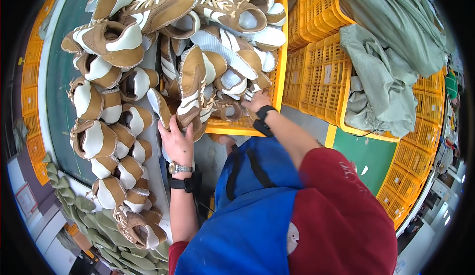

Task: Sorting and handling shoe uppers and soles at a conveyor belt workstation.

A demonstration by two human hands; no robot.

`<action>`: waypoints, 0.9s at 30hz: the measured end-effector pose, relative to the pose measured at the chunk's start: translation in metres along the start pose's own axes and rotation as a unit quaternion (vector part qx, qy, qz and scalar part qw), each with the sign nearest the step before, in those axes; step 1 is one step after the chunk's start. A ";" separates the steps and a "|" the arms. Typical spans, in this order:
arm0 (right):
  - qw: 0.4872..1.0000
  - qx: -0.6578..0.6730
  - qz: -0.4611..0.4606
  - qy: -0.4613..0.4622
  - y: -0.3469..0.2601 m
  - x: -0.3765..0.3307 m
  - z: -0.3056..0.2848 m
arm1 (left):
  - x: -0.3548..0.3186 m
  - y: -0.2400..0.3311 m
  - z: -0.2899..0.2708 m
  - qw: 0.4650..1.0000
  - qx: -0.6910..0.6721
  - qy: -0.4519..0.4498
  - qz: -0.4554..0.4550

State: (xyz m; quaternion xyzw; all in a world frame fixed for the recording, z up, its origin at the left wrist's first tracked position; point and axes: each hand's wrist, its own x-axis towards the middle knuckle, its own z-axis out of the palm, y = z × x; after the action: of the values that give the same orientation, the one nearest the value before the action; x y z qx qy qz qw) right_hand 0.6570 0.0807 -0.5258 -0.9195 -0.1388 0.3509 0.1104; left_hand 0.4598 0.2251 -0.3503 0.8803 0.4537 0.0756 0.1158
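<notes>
Brown-and-white shoe uppers (pixel 193 77) lie heaped in an orange plastic crate (pixel 281 77) in front of me. My left hand (pixel 179 144), with a metal watch and a black band at its wrist, is at the heap's near left side. Its fingers are spread and touch the lower end of a laced upper and a narrow brown piece (pixel 159 105) beside it. At the crate's near right corner, my right hand (pixel 258 101) has its fingers curled on a brown-and-white upper (pixel 251 112), partly hidden by the hand. A black band circles that wrist too.
Several more uppers (pixel 94 139) stand in rows on the green-topped table (pixel 62 101) at left. Stacked orange crates (pixel 316 72) with grey-green cloth (pixel 381 77) stand at right. Olive pieces (pixel 106 230) are piled at lower left. My blue apron (pixel 237 215) is below the crate.
</notes>
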 end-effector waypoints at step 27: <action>0.953 -0.197 -0.046 -0.225 0.012 0.008 0.031 | -0.007 0.022 0.008 0.992 0.121 -0.029 -0.029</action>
State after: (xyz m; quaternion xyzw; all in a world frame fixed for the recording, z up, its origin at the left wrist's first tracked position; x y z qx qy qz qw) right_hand 0.6437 0.0754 -0.5573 -0.8127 -0.2683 0.5091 -0.0915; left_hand 0.4751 0.2063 -0.3518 0.8762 0.4813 -0.0088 0.0239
